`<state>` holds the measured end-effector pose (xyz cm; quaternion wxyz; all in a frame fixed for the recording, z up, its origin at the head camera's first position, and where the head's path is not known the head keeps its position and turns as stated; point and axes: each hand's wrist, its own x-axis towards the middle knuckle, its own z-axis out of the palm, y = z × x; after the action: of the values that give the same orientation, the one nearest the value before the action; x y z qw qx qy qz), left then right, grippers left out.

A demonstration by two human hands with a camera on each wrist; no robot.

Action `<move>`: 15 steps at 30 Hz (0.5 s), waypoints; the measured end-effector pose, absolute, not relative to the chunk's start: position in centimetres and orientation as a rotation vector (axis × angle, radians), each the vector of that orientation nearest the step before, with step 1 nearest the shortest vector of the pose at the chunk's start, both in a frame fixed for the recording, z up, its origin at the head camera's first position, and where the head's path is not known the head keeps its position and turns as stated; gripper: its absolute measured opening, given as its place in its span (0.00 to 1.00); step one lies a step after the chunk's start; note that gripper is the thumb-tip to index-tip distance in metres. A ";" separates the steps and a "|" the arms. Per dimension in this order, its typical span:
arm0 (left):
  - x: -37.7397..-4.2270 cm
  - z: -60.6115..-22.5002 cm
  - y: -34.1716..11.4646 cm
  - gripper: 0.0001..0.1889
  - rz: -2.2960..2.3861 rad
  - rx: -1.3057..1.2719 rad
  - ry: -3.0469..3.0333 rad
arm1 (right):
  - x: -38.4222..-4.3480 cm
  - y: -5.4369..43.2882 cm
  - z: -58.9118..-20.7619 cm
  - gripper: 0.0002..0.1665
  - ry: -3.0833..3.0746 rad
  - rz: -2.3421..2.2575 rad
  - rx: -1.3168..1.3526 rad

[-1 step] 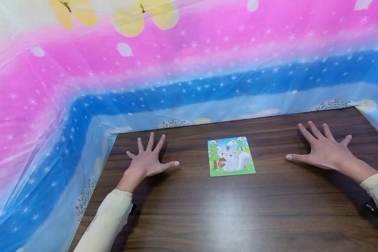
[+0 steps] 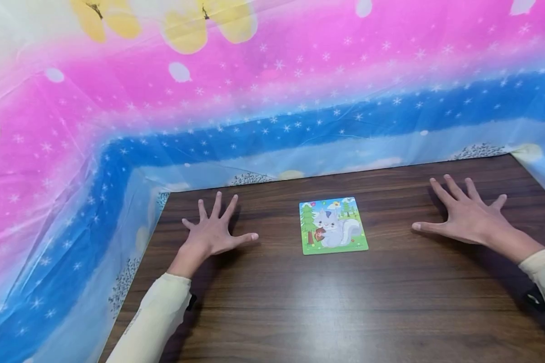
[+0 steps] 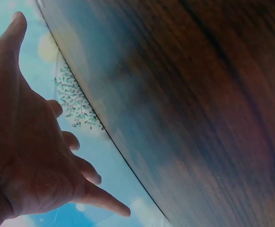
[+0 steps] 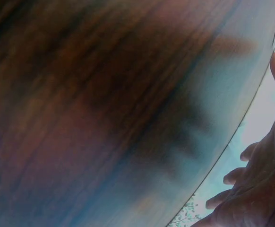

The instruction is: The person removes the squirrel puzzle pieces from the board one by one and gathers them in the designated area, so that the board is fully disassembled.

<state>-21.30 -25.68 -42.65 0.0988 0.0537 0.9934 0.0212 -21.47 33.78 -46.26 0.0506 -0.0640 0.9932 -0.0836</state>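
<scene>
A square picture board (image 2: 333,225) lies flat on the dark wood table (image 2: 327,312). Its print is a grey squirrel holding an acorn among green trees. To its left, my left hand (image 2: 211,234) is spread with the fingers apart, holding nothing. My right hand (image 2: 470,219) is spread the same way to the board's right, also holding nothing. Neither touches the board. The left wrist view has the left hand (image 3: 38,146) with its palm side showing, above the tabletop. In the right wrist view, the right hand (image 4: 260,175) shows partly at the right edge.
A pink and blue cloth (image 2: 272,101) printed with snowflakes hangs behind the table and along its left side. Its lower edge meets the table's back edge. More of the cloth shows at the table's right corner.
</scene>
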 end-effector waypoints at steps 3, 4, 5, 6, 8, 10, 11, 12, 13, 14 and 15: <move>-21.2 -42.7 -25.8 0.66 0.054 0.166 2.947 | -21.5 33.7 -46.2 0.77 3.032 -0.246 -0.201; -21.2 -42.8 -25.8 0.66 0.052 0.172 2.949 | -21.5 33.6 -46.1 0.77 3.037 -0.241 -0.205; -21.2 -42.8 -25.8 0.66 0.044 0.182 2.955 | -21.5 33.5 -46.0 0.77 3.042 -0.240 -0.213; -21.2 -42.8 -25.7 0.66 0.039 0.199 2.961 | -21.5 33.3 -46.0 0.77 3.049 -0.241 -0.222; -21.3 -42.8 -25.4 0.65 0.034 0.237 2.973 | -21.5 32.9 -45.8 0.76 3.065 -0.248 -0.246; -21.4 -42.8 -24.9 0.64 0.036 0.289 2.985 | -21.4 32.1 -45.5 0.75 3.078 -0.258 -0.278; -21.5 -42.8 -24.6 0.63 0.038 0.320 2.992 | -21.4 31.7 -45.4 0.75 3.081 -0.263 -0.299; -21.5 -42.8 -24.2 0.62 0.045 0.350 2.995 | -21.4 31.2 -45.3 0.75 3.085 -0.265 -0.319; -21.7 -42.8 -23.8 0.62 0.045 0.376 2.995 | -21.4 30.7 -45.1 0.74 3.089 -0.265 -0.341; -21.7 -42.7 -23.4 0.61 0.045 0.409 2.995 | -21.4 30.1 -45.0 0.73 3.095 -0.266 -0.367; -21.8 -42.7 -23.0 0.60 0.045 0.440 2.992 | -21.4 29.6 -44.9 0.73 3.103 -0.264 -0.394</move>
<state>-21.76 -22.98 -42.69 0.0587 0.1452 0.9875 0.0150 -21.40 29.58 -44.90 0.0016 -0.1254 0.9885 -0.0840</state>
